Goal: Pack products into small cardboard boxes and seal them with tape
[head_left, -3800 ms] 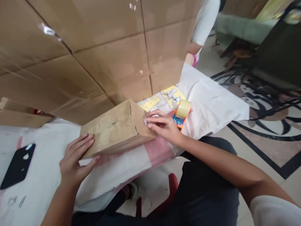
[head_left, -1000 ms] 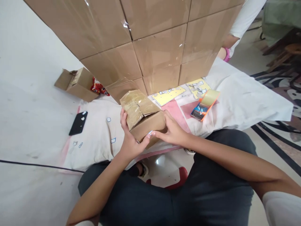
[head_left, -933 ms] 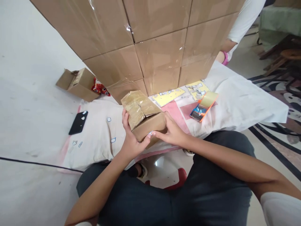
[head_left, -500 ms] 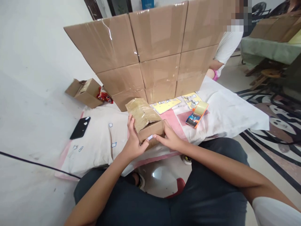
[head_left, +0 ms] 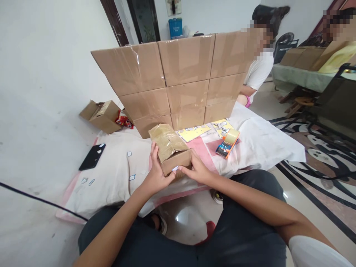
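Head view: left hand (head_left: 156, 176) and right hand (head_left: 199, 171) grip the cardboard box (head_left: 171, 150) between their fingers. Open carton (head_left: 107, 118): contents unclear.

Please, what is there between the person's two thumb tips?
In the head view, a small pale piece lies between the thumbs of the left hand and right hand, at the near side of the cardboard box. Its kind is unclear.

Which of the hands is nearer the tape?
Right: the right hand is on the box to the tape's left; the left hand is farther left, at the box's other end.
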A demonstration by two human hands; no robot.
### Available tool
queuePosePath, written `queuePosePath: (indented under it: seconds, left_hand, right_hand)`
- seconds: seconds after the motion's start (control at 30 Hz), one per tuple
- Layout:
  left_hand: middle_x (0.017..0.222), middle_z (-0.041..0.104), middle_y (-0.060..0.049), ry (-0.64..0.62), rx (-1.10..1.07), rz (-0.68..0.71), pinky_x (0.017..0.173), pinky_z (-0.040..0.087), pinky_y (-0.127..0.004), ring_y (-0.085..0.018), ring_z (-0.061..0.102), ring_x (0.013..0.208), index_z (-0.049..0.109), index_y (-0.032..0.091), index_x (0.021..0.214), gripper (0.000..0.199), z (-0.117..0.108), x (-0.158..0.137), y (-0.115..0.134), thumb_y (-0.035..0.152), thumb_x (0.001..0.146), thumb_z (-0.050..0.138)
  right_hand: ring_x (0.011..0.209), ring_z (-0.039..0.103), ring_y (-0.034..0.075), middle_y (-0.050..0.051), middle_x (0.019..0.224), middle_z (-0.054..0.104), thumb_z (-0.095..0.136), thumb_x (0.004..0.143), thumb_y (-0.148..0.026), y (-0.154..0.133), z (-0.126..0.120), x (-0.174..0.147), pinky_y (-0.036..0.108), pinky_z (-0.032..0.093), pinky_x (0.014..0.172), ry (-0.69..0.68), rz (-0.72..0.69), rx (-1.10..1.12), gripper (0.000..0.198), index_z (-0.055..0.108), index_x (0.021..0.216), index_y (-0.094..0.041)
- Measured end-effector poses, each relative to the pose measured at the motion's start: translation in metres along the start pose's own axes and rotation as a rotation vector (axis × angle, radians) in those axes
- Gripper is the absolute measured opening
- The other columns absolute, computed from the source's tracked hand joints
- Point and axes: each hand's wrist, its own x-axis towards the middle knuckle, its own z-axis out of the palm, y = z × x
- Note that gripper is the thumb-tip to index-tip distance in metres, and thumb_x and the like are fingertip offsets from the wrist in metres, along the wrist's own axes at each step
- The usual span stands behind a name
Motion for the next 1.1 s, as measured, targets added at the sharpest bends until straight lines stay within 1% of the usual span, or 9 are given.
queuePosePath:
  seconds: [0.37, 0.53, 0.63, 0.77, 0.83, 0.9, 1.0, 1.03, 1.1]
  left_hand:
    - [0.169, -0.008, -0.018, -0.010, -0.013, -0.046, 0.125, 0.011, -0.062, -0.035, -0.003, 0.157, -0.008, 0.025, 0.159, 0.106, 0.002, -0.005, -0.003, 0.028, 0.085, 0.067]
    - [0.170, -0.004, -0.015, 0.008, -0.042, -0.059, 0.124, 0.019, -0.063, -0.035, 0.003, 0.157, -0.006, 0.030, 0.160, 0.104, 0.009, 0.001, 0.005, 0.030, 0.086, 0.066]
    - [0.170, -0.001, -0.015, 0.041, -0.043, -0.043, 0.122, 0.025, -0.064, -0.036, 0.008, 0.157, -0.004, 0.032, 0.160, 0.101, 0.015, 0.014, 0.015, 0.029, 0.086, 0.065]
    - [0.170, -0.005, -0.014, 0.051, -0.040, 0.057, 0.122, 0.026, -0.063, -0.035, 0.006, 0.157, -0.004, 0.033, 0.159, 0.101, 0.026, 0.052, 0.049, 0.030, 0.086, 0.066]
    - [0.170, -0.006, -0.016, 0.044, -0.052, 0.140, 0.122, 0.028, -0.061, -0.035, 0.003, 0.157, -0.002, 0.030, 0.159, 0.102, 0.036, 0.080, 0.074, 0.030, 0.085, 0.068]
    - [0.168, -0.006, -0.020, 0.037, -0.065, 0.251, 0.121, 0.029, -0.059, -0.036, 0.004, 0.157, 0.002, 0.026, 0.158, 0.101, 0.052, 0.114, 0.101, 0.028, 0.084, 0.070]
    - [0.166, 0.000, -0.025, 0.022, -0.079, 0.486, 0.123, 0.023, -0.062, -0.037, 0.003, 0.157, 0.006, 0.022, 0.155, 0.104, 0.092, 0.169, 0.141, 0.027, 0.078, 0.076]
    - [0.166, 0.002, -0.025, -0.014, -0.094, 0.529, 0.123, 0.022, -0.061, -0.037, 0.002, 0.157, 0.008, 0.022, 0.154, 0.104, 0.110, 0.187, 0.152, 0.027, 0.076, 0.078]
    - [0.166, 0.002, -0.024, -0.118, -0.134, 0.539, 0.124, 0.023, -0.057, -0.035, 0.004, 0.157, 0.012, 0.022, 0.152, 0.103, 0.150, 0.218, 0.174, 0.028, 0.074, 0.080]
  right_hand:
    - [0.116, 0.055, 0.027, 0.011, 0.122, 0.055, 0.071, 0.087, -0.040, -0.001, -0.004, -0.004, 0.044, 0.047, 0.103, -0.008, 0.013, -0.011, 0.059, 0.048, 0.137, -0.018]
    - [0.117, 0.055, 0.028, 0.010, 0.123, 0.056, 0.073, 0.085, -0.040, -0.004, -0.011, -0.009, 0.045, 0.047, 0.104, 0.039, 0.018, 0.015, 0.065, 0.047, 0.142, -0.022]
    - [0.121, 0.054, 0.029, 0.010, 0.127, 0.055, 0.074, 0.084, -0.041, -0.007, -0.027, -0.009, 0.046, 0.046, 0.106, 0.080, -0.019, 0.000, 0.069, 0.045, 0.145, -0.025]
    - [0.122, 0.053, 0.030, 0.011, 0.128, 0.055, 0.075, 0.083, -0.043, -0.013, -0.068, -0.008, 0.046, 0.046, 0.106, 0.189, -0.089, -0.053, 0.066, 0.050, 0.141, -0.025]
    - [0.115, 0.058, 0.029, 0.011, 0.121, 0.057, 0.074, 0.083, -0.043, -0.015, -0.095, -0.011, 0.045, 0.051, 0.099, 0.290, -0.063, -0.074, 0.056, 0.054, 0.132, -0.023]
    - [0.108, 0.061, 0.028, 0.011, 0.118, 0.060, 0.071, 0.085, -0.044, -0.013, -0.127, -0.018, 0.043, 0.054, 0.091, 0.431, -0.022, -0.085, 0.048, 0.057, 0.125, -0.022]
    - [0.108, 0.062, 0.029, 0.011, 0.118, 0.064, 0.070, 0.085, -0.043, -0.002, -0.180, -0.033, 0.044, 0.054, 0.091, 0.696, -0.007, -0.137, 0.045, 0.057, 0.122, -0.021]
    - [0.106, 0.062, 0.029, 0.011, 0.116, 0.065, 0.069, 0.085, -0.043, 0.004, -0.198, -0.040, 0.045, 0.054, 0.091, 0.774, 0.003, -0.172, 0.045, 0.057, 0.122, -0.021]
    - [0.100, 0.063, 0.028, 0.011, 0.111, 0.066, 0.069, 0.085, -0.043, 0.022, -0.234, -0.054, 0.045, 0.054, 0.087, 0.897, 0.047, -0.237, 0.044, 0.058, 0.121, -0.020]
